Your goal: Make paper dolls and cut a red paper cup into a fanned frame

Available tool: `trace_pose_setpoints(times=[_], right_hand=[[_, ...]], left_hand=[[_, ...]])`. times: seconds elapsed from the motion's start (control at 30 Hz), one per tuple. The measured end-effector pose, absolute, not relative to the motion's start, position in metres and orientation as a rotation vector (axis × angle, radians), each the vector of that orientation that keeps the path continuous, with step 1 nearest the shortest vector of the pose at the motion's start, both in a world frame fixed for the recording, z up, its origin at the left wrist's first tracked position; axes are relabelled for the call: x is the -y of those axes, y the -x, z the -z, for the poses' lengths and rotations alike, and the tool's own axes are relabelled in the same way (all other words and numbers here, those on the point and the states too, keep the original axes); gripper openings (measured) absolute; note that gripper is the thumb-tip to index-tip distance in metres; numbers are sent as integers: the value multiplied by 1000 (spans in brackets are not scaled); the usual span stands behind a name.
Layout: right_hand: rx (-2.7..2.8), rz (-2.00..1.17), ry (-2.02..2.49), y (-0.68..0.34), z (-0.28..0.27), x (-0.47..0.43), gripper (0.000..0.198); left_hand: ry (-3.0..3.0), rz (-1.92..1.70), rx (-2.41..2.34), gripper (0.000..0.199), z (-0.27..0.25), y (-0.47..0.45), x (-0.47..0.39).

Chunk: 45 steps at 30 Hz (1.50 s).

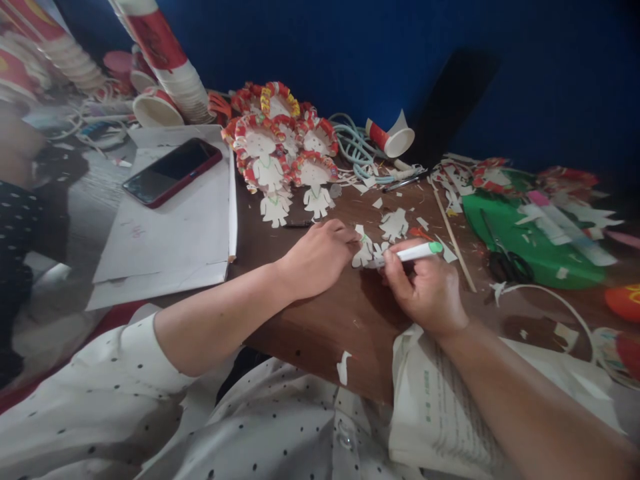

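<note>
My right hand (425,290) is closed round a white marker (414,252) with a green end pointing up and right. The marker's tip is low, at small white paper cutout figures (363,251) on the brown table. My left hand (320,259) lies on the table with its fingers bent together and the fingertips at the left edge of a cutout, which bears a green line near its neck. Another white cutout (395,225) lies just beyond. Farther back, several finished-looking paper dolls (269,167) with red crinkled rims are heaped together.
A phone (173,172) rests on a white box (165,233) at left, with stacked paper cups (165,60) behind. To the right are a thin stick (453,237), black scissors (507,263) and a green sheet (540,257). A printed paper bag (435,407) lies under my right forearm.
</note>
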State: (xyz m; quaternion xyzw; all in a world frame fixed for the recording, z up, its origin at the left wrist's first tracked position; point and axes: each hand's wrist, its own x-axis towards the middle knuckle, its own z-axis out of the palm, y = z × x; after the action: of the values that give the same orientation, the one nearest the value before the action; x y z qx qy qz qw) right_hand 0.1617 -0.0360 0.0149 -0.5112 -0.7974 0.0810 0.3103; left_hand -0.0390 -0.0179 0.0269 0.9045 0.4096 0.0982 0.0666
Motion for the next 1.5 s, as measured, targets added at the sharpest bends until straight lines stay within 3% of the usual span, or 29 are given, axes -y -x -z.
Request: trace_pose_setpoints(times=[1.5], right_hand=[[2076,-100,1385,-159,-15,35,27]], left_hand=[[-2781,-288,-1247,29,-25,39,18]])
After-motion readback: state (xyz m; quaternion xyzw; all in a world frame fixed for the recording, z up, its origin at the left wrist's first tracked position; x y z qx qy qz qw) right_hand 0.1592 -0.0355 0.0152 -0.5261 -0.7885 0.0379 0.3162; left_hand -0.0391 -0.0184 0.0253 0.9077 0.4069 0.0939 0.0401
